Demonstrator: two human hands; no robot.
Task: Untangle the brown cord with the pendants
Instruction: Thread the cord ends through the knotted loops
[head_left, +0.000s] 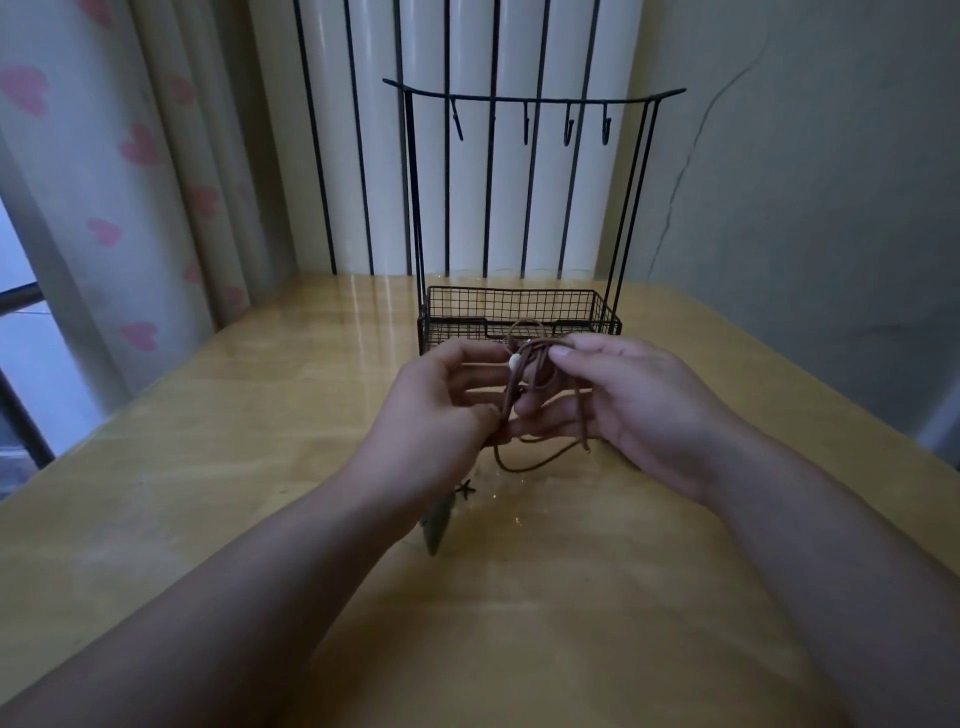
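Pendants (439, 519) partly hidden under left forearm; cord (524, 462) tangle obscured between hands.

What sits around me on the table

A glossy yellow wooden table (208, 467) spreads out under my view. Near its far edge, at the middle, I see a black wire rack (524, 312): a mesh basket at the bottom, thin uprights at either side, and a curved top bar (535, 97) carrying small hooks. Behind the table's far edge stand white panels crossed by dark vertical bars (447, 208). Past the left edge hangs a pale curtain (104, 182) printed with pink hearts. A plain wall (805, 182) rises beyond the right edge.
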